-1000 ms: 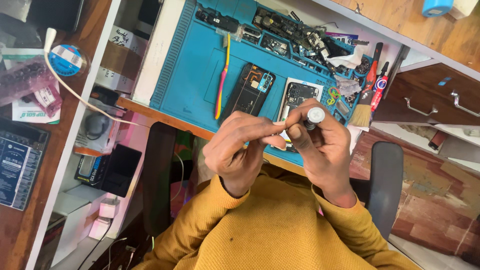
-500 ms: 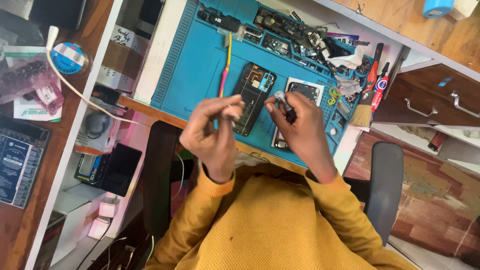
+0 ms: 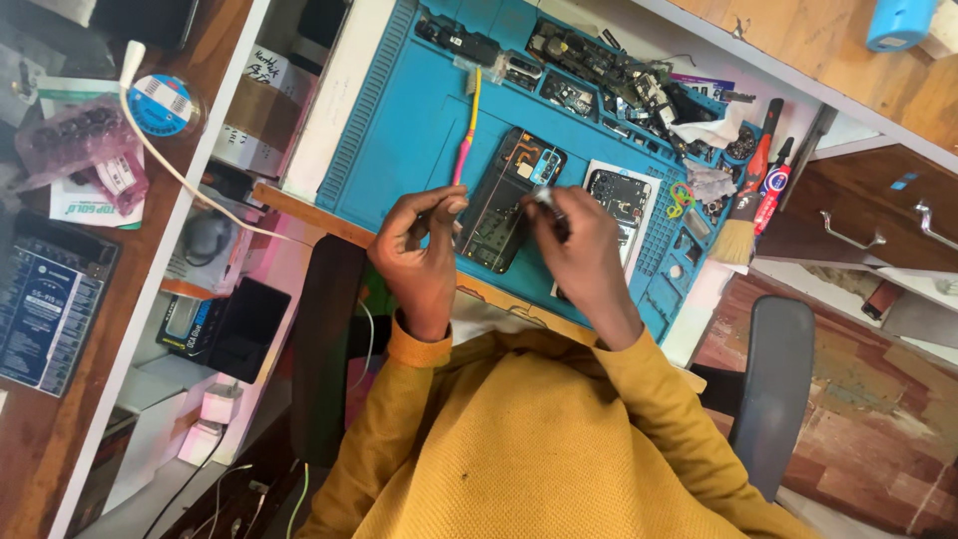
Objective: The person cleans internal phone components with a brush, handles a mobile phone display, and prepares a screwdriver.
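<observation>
Two hands that were held close together near the chest a second ago are now lowered over the opened phone on the blue mat, the left hand pinched shut on nothing discernible, the right hand closed around a small tool at the phone's edge.

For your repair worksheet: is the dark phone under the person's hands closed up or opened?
Opened. The dark phone lies flat on the blue mat with its back off, inner parts and copper-coloured strips exposed.
</observation>
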